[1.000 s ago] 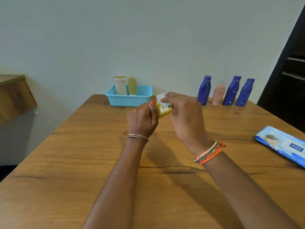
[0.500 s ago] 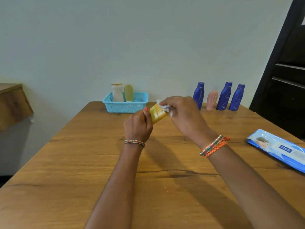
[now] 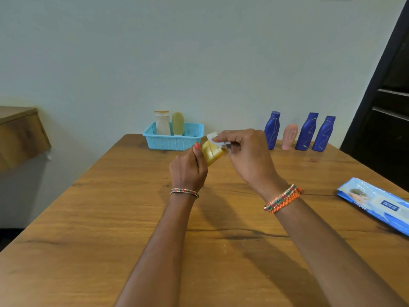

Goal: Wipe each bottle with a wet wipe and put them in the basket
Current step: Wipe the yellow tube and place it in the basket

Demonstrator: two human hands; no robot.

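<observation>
My left hand [image 3: 188, 169] grips a small yellow bottle [image 3: 212, 152], tilted toward the right, above the wooden table [image 3: 110, 218]. My right hand [image 3: 247, 151] pinches a white wet wipe [image 3: 215, 139] against the bottle's upper end. A light blue basket [image 3: 172, 142] stands at the table's far edge with a white bottle [image 3: 162, 124] and a pale green bottle [image 3: 177, 124] upright in it. To the right, three blue bottles [image 3: 271, 130] [image 3: 307, 131] [image 3: 324, 134] and a pink bottle [image 3: 290, 137] stand in a row by the wall.
A blue pack of wet wipes [image 3: 376, 204] lies near the table's right edge. A wooden cabinet [image 3: 20, 136] is off to the left, and a dark doorway [image 3: 387, 96] is at the right. The wall runs right behind the table.
The camera view has dropped slightly. My right hand has slid the wipe along the yellow bottle's top while my left hand keeps its hold.
</observation>
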